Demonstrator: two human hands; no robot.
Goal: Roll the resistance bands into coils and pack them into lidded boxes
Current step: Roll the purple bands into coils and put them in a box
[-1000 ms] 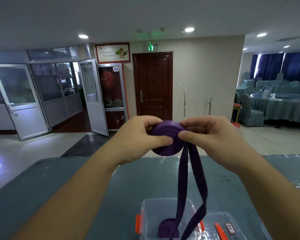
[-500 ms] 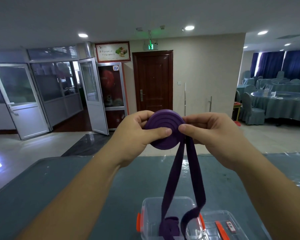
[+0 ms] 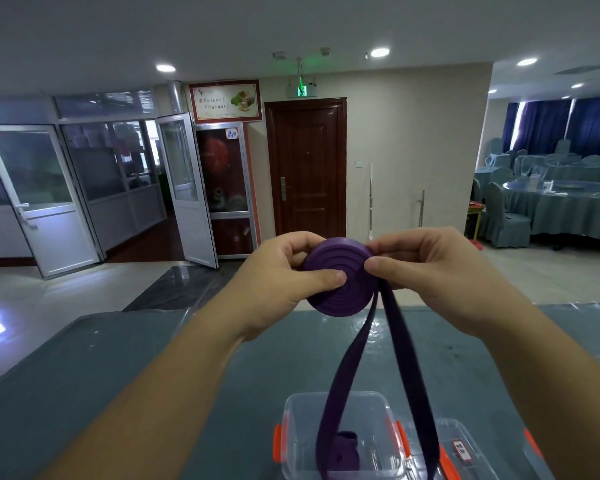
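Two hands pinch one purple coil.
Left hand (image 3: 278, 289) and right hand (image 3: 440, 271) grip coil (image 3: 340, 278) between them; loose band (image 3: 347, 368) hangs below.

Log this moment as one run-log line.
step: rolling | left hand: grips purple coil | right hand: pinches band tail | clear box: open, below

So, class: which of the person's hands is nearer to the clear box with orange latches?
Right, narrowly. The right hand is up and slightly right of the clear box; the left hand is up and further left. Both grip the coil.
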